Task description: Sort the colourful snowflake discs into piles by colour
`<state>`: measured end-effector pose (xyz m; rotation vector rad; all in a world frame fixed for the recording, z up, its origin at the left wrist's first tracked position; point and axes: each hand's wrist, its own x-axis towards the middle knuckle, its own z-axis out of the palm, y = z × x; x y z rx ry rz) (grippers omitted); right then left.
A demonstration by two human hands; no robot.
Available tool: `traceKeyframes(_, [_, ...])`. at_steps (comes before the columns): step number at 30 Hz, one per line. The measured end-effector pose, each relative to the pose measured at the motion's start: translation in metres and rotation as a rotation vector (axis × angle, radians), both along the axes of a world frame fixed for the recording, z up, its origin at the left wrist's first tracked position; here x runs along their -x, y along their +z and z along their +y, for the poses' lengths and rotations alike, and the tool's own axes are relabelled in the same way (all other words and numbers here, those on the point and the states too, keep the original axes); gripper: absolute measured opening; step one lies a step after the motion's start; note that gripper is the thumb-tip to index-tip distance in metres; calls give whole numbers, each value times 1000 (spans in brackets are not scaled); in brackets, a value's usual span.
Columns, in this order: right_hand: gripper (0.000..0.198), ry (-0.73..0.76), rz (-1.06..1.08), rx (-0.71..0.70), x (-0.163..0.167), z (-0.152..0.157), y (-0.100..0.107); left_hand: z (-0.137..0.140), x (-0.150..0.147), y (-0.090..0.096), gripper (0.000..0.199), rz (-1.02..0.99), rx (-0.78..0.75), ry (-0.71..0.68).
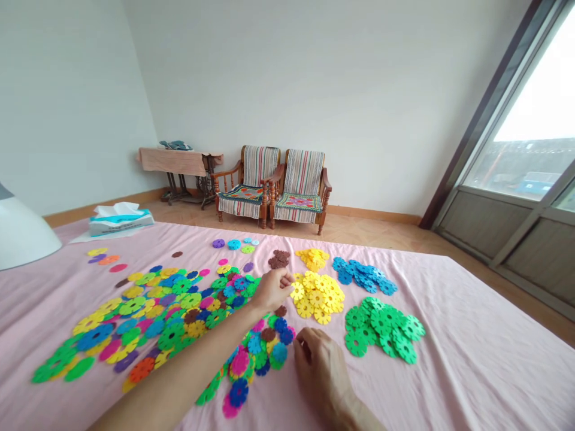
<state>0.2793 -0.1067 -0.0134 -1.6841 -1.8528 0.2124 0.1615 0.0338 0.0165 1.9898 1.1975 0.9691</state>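
Note:
My left hand [272,291] reaches across the mixed heap of plastic snowflake discs [179,302]. Its fingers are pinched at the near-left edge of the yellow disc pile [320,297], on a yellow snowflake disc [297,291]. Lower down, my right hand [321,368] rests on the pink cloth, fingers curled in, beside the right edge of the mixed heap; whatever lies under its fingertips is hidden. Sorted piles lie around the hands: brown discs [279,259], orange-yellow discs [313,258], blue discs [365,276] and green discs [384,328].
The pink cloth [476,359] covers the table. A few loose discs [234,244] lie at the back. A tissue box [120,220] and a white rounded object [24,230] stand at left. Beyond are two wooden chairs [296,203] and a cloth-covered sewing table [175,160].

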Motion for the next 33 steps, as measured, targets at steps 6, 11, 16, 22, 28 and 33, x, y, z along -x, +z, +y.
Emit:
traceKeyframes(6, [20,6,0,24,-3,0,3,11,-32,-3,13,-6,-18,-13])
traceKeyframes(11, [20,11,-22,63,-2,0,6,-8,17,15,16,45,-46,-36])
traceKeyframes(16, [21,31,-36,84,-3,-1,5,-39,102,35,9,238,-30,-85])
traceKeyframes(22, [21,48,-29,66,-4,-1,1,-83,166,39,6,518,13,-99])
traceKeyframes(28, [18,60,-23,49,-6,-1,-1,-107,170,26,30,593,-32,-95])
traceKeyframes(33, [18,63,-21,40,-6,0,-3,-106,164,26,18,580,-21,-104])
